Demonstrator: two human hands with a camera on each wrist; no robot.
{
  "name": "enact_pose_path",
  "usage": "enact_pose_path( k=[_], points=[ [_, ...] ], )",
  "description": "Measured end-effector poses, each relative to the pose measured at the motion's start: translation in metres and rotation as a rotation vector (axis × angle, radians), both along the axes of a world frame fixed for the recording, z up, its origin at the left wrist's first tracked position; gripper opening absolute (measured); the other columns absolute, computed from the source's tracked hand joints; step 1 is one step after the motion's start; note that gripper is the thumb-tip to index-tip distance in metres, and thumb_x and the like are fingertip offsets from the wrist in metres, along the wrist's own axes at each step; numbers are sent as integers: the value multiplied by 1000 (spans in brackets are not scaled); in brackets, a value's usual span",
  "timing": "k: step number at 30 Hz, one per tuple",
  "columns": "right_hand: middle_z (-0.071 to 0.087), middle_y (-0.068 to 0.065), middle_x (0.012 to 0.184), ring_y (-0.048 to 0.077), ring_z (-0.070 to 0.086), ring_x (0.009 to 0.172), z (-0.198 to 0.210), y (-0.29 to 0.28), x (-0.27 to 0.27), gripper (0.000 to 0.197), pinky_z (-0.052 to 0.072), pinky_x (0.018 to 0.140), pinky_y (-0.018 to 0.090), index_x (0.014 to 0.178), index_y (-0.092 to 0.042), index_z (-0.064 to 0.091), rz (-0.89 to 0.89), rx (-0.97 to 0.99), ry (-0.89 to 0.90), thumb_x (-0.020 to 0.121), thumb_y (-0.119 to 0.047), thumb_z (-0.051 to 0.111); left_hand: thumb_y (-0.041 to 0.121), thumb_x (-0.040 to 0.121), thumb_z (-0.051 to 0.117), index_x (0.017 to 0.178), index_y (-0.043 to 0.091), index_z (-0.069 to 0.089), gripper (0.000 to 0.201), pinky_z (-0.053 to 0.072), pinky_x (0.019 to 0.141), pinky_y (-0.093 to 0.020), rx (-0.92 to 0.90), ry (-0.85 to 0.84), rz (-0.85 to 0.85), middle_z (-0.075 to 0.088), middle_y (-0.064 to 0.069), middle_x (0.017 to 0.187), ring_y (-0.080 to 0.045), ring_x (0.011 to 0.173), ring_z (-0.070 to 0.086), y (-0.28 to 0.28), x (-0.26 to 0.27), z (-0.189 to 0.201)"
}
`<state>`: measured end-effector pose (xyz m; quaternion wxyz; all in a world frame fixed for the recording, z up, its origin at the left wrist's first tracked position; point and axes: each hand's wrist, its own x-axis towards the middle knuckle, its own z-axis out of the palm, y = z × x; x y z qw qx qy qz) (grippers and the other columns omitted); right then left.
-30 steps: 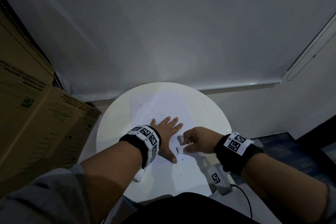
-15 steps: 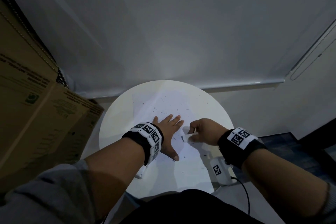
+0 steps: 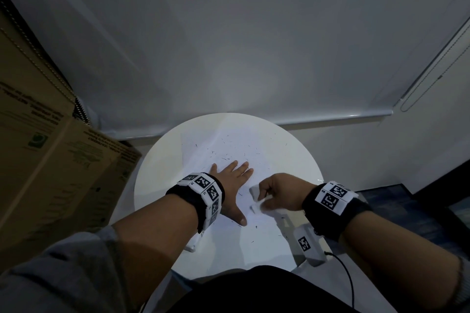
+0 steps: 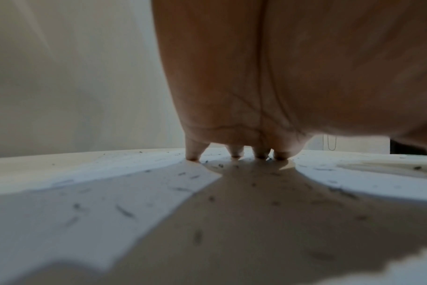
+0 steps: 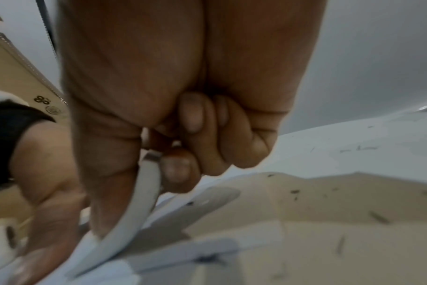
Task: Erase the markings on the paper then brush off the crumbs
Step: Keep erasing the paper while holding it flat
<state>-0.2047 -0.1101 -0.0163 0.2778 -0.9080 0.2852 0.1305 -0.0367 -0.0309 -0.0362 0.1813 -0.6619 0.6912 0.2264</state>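
The small white block eraser (image 3: 255, 192) is pinched between thumb and curled fingers of the right hand (image 3: 279, 192), and compared with a second ago it has been carried slightly away from the body, its tip now blurred just above the white sheet of paper (image 3: 239, 145) lying on the round white table (image 3: 152, 180). Just left of the grip, the left hand (image 3: 232, 181) is kept flat, fingers straight, pressing the sheet down as before. Dark eraser crumbs (image 3: 225, 159) are scattered beyond and below the grip, so rubbing is judged nearly finished and brushing not yet begun. Printing on the brown cardboard box (image 3: 50, 155) is too blurred to be read; black-and-white square markers are carried on both wristbands.
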Motion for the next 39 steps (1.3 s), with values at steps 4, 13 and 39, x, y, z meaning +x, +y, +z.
enact_pose_path(
  k=[4,13,39],
  points=[
    [57,-7,74,9,49,67,0,0,-2,12,41,69,25,76,-25,61,35,71,37,79,-23,72,70,72,69,152,26,-20,128,-2,117,-59,0,-1,3,-28,7,159,-18,148,-21,0,-1,2],
    [47,-10,71,15,48,73,-4,-35,-18,23,35,59,25,95,-11,63,-264,-102,-35,83,-30,69,60,80,69,154,24,-13,116,1,118,-56,25,46,52,-21,7,161,-17,149,-16,-2,-6,12],
    [66,-4,86,9,53,71,10,-12,-1,3,36,62,18,87,-17,65,-123,-79,-32,86,-17,63,58,82,67,155,24,-10,111,-2,120,-54,-17,95,-4,-17,8,162,-15,149,-15,-6,-7,5]
  ],
)
